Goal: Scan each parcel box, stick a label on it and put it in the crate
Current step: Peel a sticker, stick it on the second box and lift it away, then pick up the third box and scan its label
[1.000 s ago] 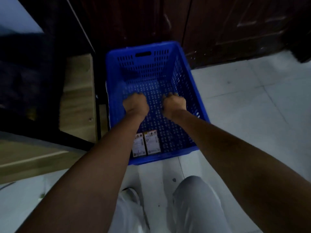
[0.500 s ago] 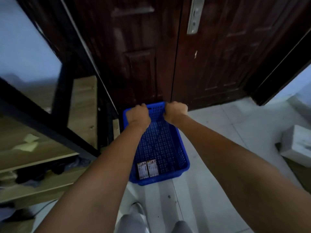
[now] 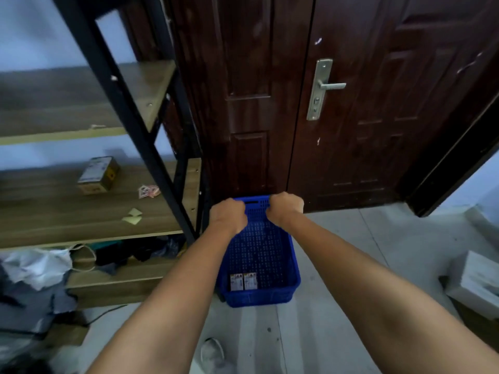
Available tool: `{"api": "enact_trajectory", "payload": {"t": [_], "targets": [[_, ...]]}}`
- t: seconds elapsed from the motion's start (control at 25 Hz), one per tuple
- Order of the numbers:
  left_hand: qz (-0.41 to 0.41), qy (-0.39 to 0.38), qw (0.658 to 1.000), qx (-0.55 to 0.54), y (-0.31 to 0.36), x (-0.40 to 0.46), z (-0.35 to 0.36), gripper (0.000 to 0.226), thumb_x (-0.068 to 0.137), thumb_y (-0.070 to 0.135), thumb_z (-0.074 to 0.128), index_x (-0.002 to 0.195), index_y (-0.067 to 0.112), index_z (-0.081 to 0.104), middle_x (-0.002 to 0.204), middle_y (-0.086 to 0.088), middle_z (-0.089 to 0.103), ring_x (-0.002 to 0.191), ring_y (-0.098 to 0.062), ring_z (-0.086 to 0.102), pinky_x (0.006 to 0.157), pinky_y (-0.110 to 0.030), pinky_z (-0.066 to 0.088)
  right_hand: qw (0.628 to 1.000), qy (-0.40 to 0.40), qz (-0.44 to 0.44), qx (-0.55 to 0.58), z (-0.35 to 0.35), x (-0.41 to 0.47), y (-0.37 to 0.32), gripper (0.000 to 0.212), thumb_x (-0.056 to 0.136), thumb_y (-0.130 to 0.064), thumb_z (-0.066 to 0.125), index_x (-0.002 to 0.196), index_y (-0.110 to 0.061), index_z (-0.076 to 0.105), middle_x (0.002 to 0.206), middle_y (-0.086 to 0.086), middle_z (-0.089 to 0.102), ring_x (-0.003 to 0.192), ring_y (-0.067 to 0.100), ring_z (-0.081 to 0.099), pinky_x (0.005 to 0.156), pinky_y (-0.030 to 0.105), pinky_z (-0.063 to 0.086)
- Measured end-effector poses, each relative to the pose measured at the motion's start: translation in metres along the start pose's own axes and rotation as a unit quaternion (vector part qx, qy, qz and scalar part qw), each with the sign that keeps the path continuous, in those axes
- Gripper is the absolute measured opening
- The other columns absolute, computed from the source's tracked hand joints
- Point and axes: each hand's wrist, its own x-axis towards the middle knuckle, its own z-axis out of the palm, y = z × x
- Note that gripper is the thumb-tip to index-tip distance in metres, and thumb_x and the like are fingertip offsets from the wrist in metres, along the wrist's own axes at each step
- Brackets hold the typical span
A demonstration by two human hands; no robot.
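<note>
A: Head view: a second ago your fists were down inside the crate (image 3: 259,255); now you're upright, left hand (image 3: 228,215) and right hand (image 3: 285,209) curled, apparently holding nothing.

B: And the boxes (image 3: 243,281)?

A: Two labelled ones sit at the crate's near wall. Another box (image 3: 97,175) waits on the shelf (image 3: 89,225); fetch it next, I'd say.

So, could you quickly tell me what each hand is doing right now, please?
Left hand: fingers curled, apparently over the far rim of the blue crate.
Right hand: the same, beside it.
</note>
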Motion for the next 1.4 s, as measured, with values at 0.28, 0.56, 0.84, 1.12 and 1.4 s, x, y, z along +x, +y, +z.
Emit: {"api": "enact_trajectory", "payload": {"t": [0.28, 0.56, 0.84, 1.12, 1.4], "targets": [[-0.080, -0.097, 0.989, 0.073, -0.083, -0.088, 0.064, 0.027, 0.093, 0.022, 0.046, 0.111, 0.014, 0.065, 0.107, -0.007, 0.067, 0.099, -0.026, 0.065, 0.075, -0.034, 0.050, 0.992, -0.102, -0.076, -0.005, 0.068, -0.068, -0.078, 0.023, 0.097, -0.028, 0.043, 0.103, -0.017, 0.063, 0.101, 0.005, 0.064, 0.095, 0.026, 0.063, 0.064, 0.031, 0.040], [-0.172, -0.038, 0.984, 0.033, -0.249, -0.124, 0.046, 0.030, 0.092, 0.034, 0.048, 0.112, 0.016, 0.062, 0.115, -0.006, 0.065, 0.107, -0.027, 0.063, 0.081, -0.035, 0.050, 0.985, -0.057, -0.164, 0.002, 0.044, -0.063, -0.250, 0.029, 0.095, -0.021, 0.047, 0.121, -0.016, 0.058, 0.119, 0.008, 0.063, 0.108, 0.030, 0.061, 0.073, 0.035, 0.044], [-0.199, 0.022, 0.980, -0.010, -0.404, -0.146, 0.009, 0.035, 0.092, 0.023, 0.047, 0.124, 0.011, 0.050, 0.123, -0.013, 0.058, 0.113, -0.032, 0.057, 0.083, -0.040, 0.049, 0.983, 0.001, -0.183, 0.015, 0.002, -0.037, -0.413, 0.036, 0.096, -0.030, 0.045, 0.129, -0.016, 0.048, 0.126, 0.010, 0.057, 0.115, 0.031, 0.057, 0.081, 0.035, 0.045], [-0.174, 0.010, 0.984, -0.035, -0.486, -0.134, 0.006, 0.038, 0.093, 0.027, 0.047, 0.127, 0.010, 0.047, 0.126, -0.013, 0.056, 0.116, -0.031, 0.054, 0.086, -0.035, 0.046, 0.992, -0.019, -0.125, 0.013, -0.003, -0.008, -0.491, 0.037, 0.092, -0.029, 0.049, 0.127, -0.017, 0.048, 0.124, 0.009, 0.058, 0.114, 0.033, 0.057, 0.082, 0.038, 0.048], [-0.178, -0.018, 0.971, -0.160, -0.506, -0.093, 0.019, 0.039, 0.093, 0.027, 0.047, 0.129, 0.009, 0.046, 0.126, -0.012, 0.056, 0.112, -0.029, 0.057, 0.076, -0.033, 0.043, 0.995, -0.010, -0.094, 0.036, 0.005, 0.030, -0.507, 0.033, 0.091, -0.031, 0.049, 0.120, -0.017, 0.051, 0.122, 0.007, 0.058, 0.110, 0.031, 0.058, 0.075, 0.032, 0.043]]}}
